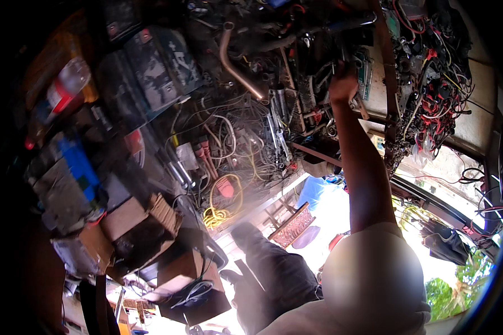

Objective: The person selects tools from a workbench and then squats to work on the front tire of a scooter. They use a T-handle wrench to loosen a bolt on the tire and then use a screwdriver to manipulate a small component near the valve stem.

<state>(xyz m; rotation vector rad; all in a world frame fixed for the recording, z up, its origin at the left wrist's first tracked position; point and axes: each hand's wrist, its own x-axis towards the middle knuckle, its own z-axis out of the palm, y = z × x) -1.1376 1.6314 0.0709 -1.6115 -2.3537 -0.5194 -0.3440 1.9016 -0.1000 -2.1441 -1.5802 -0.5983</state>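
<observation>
My right arm stretches up and away across a cluttered workbench. At its end my right hand (343, 84) is closed among dark tools and metal parts. Its fingers are small and shadowed, so what they hold cannot be made out. A green circuit board (366, 75) lies just to the right of the hand. Left of it is a heap of dark tools, with several silver wrenches (275, 134) nearer me. Farther left a bent copper-coloured pipe (229, 61) lies over the clutter. My left hand is out of view.
A tangle of red and black wires (430, 106) hangs at the right. Dark batteries (165, 67), a plastic bottle with a red band (67, 92) and open cardboard boxes (126, 219) crowd the left. A coiled yellow cord (215, 216) sits at the bench's near edge.
</observation>
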